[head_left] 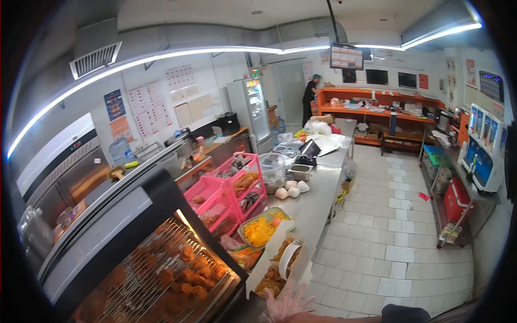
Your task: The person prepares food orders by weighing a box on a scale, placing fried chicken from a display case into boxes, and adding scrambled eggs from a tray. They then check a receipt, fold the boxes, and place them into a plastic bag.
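My right hand (pixel 286 304), in a clear plastic glove, is at the bottom edge of the view with its fingers spread. It is open, right at the near end of a white paper food box (pixel 304 269). Brown noodles (pixel 271 281) fill the near part of the box. A curved white strip (pixel 290 256) stands across its middle, with more brown food behind it. My right forearm reaches in from the lower right. On the left, a lit glass-fronted warmer (pixel 161 185) holds fried chicken pieces (pixel 191 277) on wire racks. My left hand is out of view.
A tray of yellow food (pixel 261 230), pink baskets (pixel 207 191) and white bowl-like pieces (pixel 291 189) line the steel counter (pixel 318 202). Tiled floor (pixel 371 231) runs along its right side. A person (pixel 310 98) stands far back by orange shelving (pixel 371 110).
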Demonstrator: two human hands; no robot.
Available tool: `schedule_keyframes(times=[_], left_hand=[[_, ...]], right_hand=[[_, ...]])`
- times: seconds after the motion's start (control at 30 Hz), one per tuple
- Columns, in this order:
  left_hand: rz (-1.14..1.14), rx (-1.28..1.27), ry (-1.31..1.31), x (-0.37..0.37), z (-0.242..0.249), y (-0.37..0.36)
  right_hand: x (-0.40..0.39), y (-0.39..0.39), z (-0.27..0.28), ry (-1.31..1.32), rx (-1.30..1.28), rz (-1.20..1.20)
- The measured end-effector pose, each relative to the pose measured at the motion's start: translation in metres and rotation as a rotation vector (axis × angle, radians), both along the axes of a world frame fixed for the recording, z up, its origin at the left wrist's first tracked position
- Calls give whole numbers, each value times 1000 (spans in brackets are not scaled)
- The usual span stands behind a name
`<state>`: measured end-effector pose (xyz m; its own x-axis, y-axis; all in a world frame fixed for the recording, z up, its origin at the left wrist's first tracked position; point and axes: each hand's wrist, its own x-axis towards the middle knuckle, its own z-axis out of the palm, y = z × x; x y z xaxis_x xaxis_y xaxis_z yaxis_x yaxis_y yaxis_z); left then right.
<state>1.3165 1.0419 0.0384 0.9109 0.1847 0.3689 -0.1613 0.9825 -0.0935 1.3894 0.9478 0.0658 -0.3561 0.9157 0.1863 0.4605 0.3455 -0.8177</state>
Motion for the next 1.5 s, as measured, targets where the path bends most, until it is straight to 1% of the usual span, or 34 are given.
schedule_keyframes(times=[0.17, 0.27, 0.3, 0.37, 0.4, 0.43, 0.47, 0.5, 0.53, 0.57, 0.63, 0.67, 0.7, 0.77, 0.8, 0.83, 0.87, 0.9, 0.93, 0.97, 1.0, 1.07, 1.1, 1.13, 1.17, 1.2, 1.27, 1.3, 1.33, 1.37, 1.4, 1.43, 1.47, 1.5], left_hand=[[-84, -9, 5, 61, -10, 9], [-219, 13, 16, 113, -45, 25], [-231, 0, 30, 126, -48, 27], [41, 772, 478, 149, -52, 25], [92, 1010, 447, 163, -39, 20], [71, 996, 461, 178, -48, 19], [-9, 1215, 576, 196, -61, 20], [-100, 1432, 689, 210, -62, 15], [-205, 1386, 693, 223, -61, 17], [-227, 1372, 704, 238, -59, 17], [-311, 1343, 709, 268, -58, 22], [-343, 1415, 687, 283, -67, 29], [-354, 1402, 699, 294, -63, 32], [-302, 1228, 584, 318, -56, 40], [-303, 1210, 589, 325, -60, 47], [-229, 1171, 613, 331, -64, 57], [-155, 1131, 638, 338, -69, 66], [-162, 1113, 647, 349, -61, 73], [-92, 1021, 651, 366, -44, 83], [-20, 934, 650, 386, -36, 97], [-19, 923, 651, 405, -49, 112], [269, 1455, 1006, 447, -85, 143], [367, 1572, 1168, 472, -88, 158], [465, 1692, 1333, 495, -89, 178], [541, 1753, 1530, 508, -104, 207], [634, 1799, 1723, 526, -124, 237], [856, 2725, 2427, 555, -153, 251], [838, 2728, 2425, 591, -132, 253], [505, 2492, 2602, 632, -91, 255], [198, 2239, 2728, 667, -65, 257], [495, 2454, 2486, 695, -78, 263], [776, 2629, 2199, 722, -91, 267], [704, 2447, 1925, 771, -56, 265], [625, 2249, 1661, 828, -22, 259]], right_hand=[[35, -29, 15, -17, -178, -410], [75, -41, 8, -32, -275, -747], [91, -42, 5, -21, -304, -867], [135, -42, -12, 104, -322, -1125], [156, -44, -24, 97, -262, -1259], [177, -45, -35, 82, -197, -1392], [200, -45, -39, 86, -223, -1399], [222, -47, -41, 14, -176, -1375], [241, -51, -47, -56, -134, -1344], [261, -52, -59, -51, -161, -1346], [301, -50, -75, -113, -125, -1257], [317, -46, -65, -106, -162, -1236], [334, -42, -67, -100, -180, -1231], [379, -29, -90, -266, -179, -1359], [407, -23, -103, -281, -159, -1426], [435, -18, -116, -298, -140, -1493], [463, -11, -123, -305, -159, -1484], [491, -1, -127, -272, -141, -1558], [516, 10, -129, -239, -115, -1634], [539, 22, -128, -209, -83, -1540], [560, 37, -127, -179, -55, -1445], [600, 75, -125, 136, -9, -1147], [624, 90, -122, 180, -106, -945], [648, 101, -116, 164, -192, -872], [672, 112, -107, 152, -277, -800], [704, 122, -119, 144, -272, -794], [768, 108, -181, -7, -465, -873], [803, 89, -214, -173, -543, -853], [835, 61, -252, -326, -618, -830], [865, 28, -294, -315, -651, -860], [889, -9, -337, -272, -561, -984], [911, -40, -347, -176, -711, -1074], [927, -85, -393, -286, -464, -1108], [939, -121, -425, -192, -671, -1309]])
